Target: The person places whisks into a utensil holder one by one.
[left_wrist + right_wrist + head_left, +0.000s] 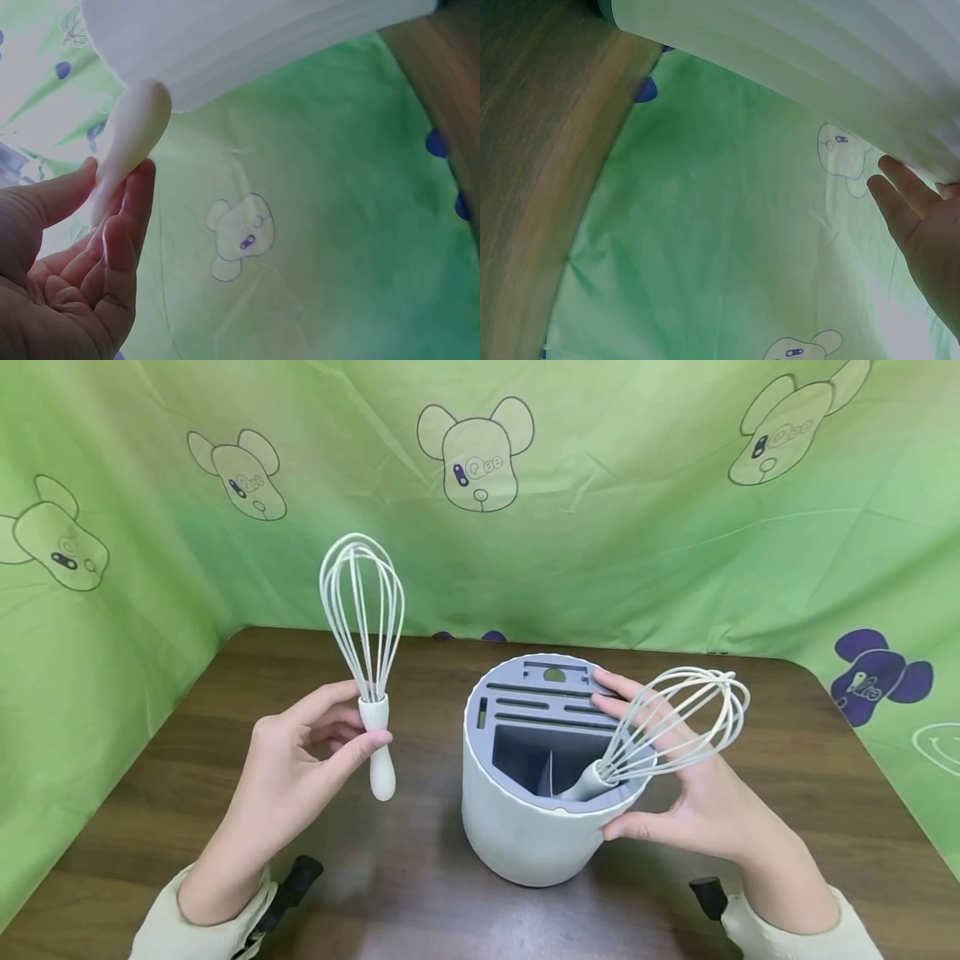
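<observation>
A white balloon whisk (375,714) stands upright in my left hand (307,752), pinched by its handle between thumb and fingers, wire loops up. In the left wrist view the handle's rounded end (139,124) points toward the camera's upper side. To the right is a round white utensil holder (517,835) with a grey slotted top (517,681). My right hand (697,802) grips its right side, fingers at the far rim and thumb at the near rim. A second white whisk (675,727) leans rightward in the holder's open compartment, its lower handle hidden.
The holder stands on a dark brown wooden table (397,893). Green cloth (600,568) printed with cartoon heads hangs behind and at both sides. Black wrist-mounted pieces (296,881) show beside both sleeves.
</observation>
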`<state>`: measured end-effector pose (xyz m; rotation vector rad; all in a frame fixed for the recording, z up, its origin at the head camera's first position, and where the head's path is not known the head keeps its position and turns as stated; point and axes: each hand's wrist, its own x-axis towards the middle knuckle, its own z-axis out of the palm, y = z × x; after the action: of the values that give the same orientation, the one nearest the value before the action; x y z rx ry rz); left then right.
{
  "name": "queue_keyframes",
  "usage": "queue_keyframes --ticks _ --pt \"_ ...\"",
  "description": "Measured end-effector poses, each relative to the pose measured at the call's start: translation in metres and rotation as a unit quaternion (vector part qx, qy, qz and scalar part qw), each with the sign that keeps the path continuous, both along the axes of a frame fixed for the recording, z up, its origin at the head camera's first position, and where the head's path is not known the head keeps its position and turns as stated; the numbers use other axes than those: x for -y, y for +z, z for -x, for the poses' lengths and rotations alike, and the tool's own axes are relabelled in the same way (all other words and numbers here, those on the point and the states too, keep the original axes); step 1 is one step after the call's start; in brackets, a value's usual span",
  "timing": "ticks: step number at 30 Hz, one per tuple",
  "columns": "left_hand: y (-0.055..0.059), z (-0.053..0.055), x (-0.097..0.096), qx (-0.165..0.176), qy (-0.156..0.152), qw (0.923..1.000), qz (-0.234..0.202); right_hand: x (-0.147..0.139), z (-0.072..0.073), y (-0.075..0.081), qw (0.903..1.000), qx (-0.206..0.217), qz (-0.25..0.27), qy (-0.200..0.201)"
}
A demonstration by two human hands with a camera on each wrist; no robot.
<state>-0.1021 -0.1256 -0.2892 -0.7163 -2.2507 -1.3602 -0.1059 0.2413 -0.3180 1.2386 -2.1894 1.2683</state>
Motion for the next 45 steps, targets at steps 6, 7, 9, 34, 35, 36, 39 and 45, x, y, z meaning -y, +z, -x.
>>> queue_keyframes --ticks 6,7,9,34,35,36,39,45 --pt "0.005 0.000 -0.007 -0.021 -0.009 0.9986 -0.047 0.001 -0.001 0.000 1.0000 0.002 0.001 0.005" --pt "0.006 0.000 -0.008 -0.023 -0.010 0.9983 -0.052 0.001 -0.001 0.000 1.0000 0.002 0.001 0.006" --pt "0.007 0.000 -0.010 -0.029 -0.012 0.9976 -0.062 0.001 -0.001 0.001 1.0000 0.002 0.002 0.007" --pt "0.023 0.006 -0.040 -0.078 -0.067 0.9738 -0.202 0.002 0.001 0.000 1.0000 0.003 0.005 0.005" --pt "0.023 0.007 -0.041 -0.077 -0.068 0.9737 -0.203 0.001 0.001 0.000 1.0000 0.003 0.005 0.006" --pt "0.023 0.007 -0.042 -0.078 -0.068 0.9735 -0.204 0.001 0.001 0.000 1.0000 0.002 0.004 0.005" --pt "0.024 0.007 -0.046 -0.078 -0.072 0.9727 -0.206 0.001 0.001 0.000 1.0000 -0.002 0.003 0.004" --pt "0.027 0.009 -0.054 -0.080 -0.094 0.9703 -0.208 0.001 0.000 0.000 1.0000 -0.008 0.002 -0.001"
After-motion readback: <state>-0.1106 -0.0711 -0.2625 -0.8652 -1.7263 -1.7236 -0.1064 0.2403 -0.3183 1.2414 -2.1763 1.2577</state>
